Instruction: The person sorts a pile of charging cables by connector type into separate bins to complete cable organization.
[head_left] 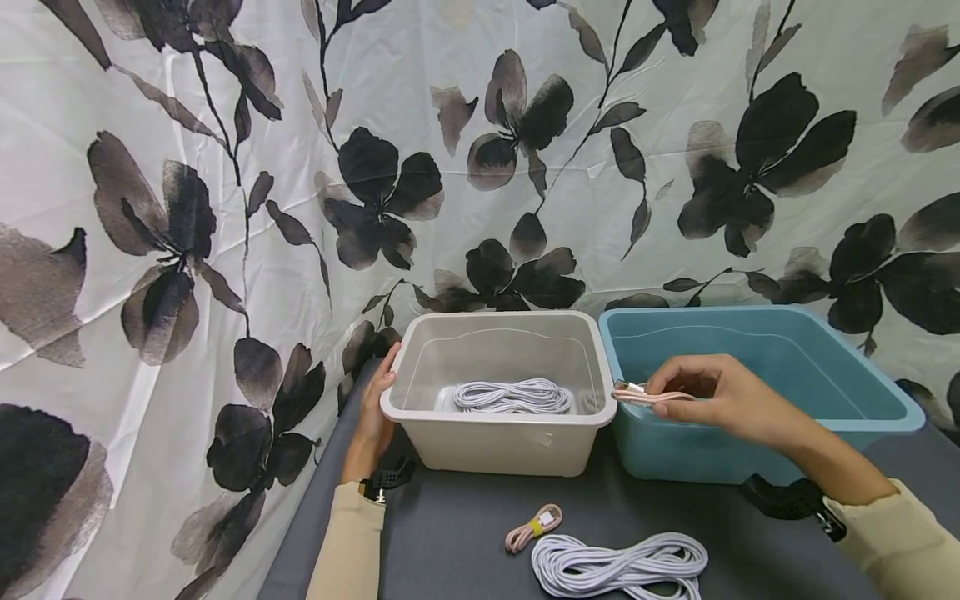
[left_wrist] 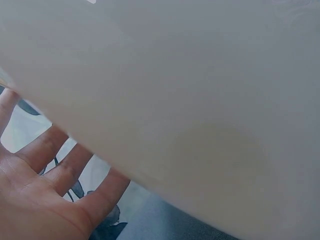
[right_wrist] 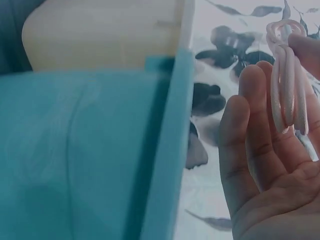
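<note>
My left hand (head_left: 377, 412) lies along the left side of the beige bin (head_left: 495, 446), fingertips at its rim. In the left wrist view its fingers (left_wrist: 67, 167) are spread and nearly straight against the outer wall. A coiled white cable (head_left: 513, 396) sits inside this bin. My right hand (head_left: 723, 396) pinches a small looped pink cable (right_wrist: 287, 85) between thumb and fingers, with a whitish plug end showing in the head view. It is held over the near left rim of the blue bin (head_left: 675, 454).
On the grey table (head_left: 450, 517) in front of the bins lies another pink cable (head_left: 519, 536) with a yellow tie. A larger coil of white cable (head_left: 618, 565) lies beside it. Behind the bins hangs a floral curtain (head_left: 420, 75). The two bins stand side by side.
</note>
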